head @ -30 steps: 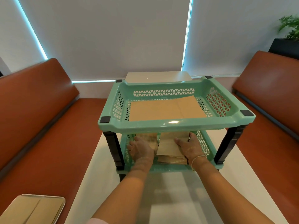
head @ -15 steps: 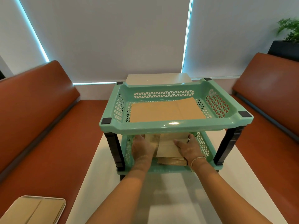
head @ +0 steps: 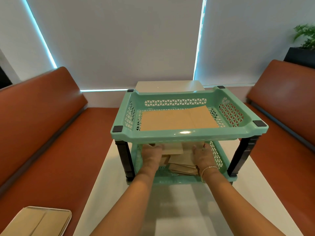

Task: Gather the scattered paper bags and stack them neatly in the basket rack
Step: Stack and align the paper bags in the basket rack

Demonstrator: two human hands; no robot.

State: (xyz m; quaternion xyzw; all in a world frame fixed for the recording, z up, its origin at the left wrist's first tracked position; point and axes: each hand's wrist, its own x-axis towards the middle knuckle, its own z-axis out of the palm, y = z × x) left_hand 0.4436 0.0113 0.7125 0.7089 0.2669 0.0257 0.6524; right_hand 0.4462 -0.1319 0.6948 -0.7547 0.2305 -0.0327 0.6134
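A mint-green two-tier basket rack (head: 187, 134) with black legs stands on the white table. Its upper basket holds a large flat brown paper bag (head: 179, 120). In the lower basket lies an uneven pile of small brown paper bags (head: 180, 160). Both my hands reach into the lower tier. My left hand (head: 151, 155) presses on the pile's left side, and my right hand (head: 202, 155) grips its right side. My fingertips are hidden under the upper basket's front rim.
The white table (head: 170, 210) runs between two red-brown benches (head: 42, 133), (head: 289, 133). A tray with brown paper bags (head: 37, 222) sits on the left bench at the bottom left. A potted plant (head: 305, 40) stands at the far right.
Both hands have pushed deeper into the lower basket and moved slightly apart, shifting the small bags further back. The camera has tilted a little.
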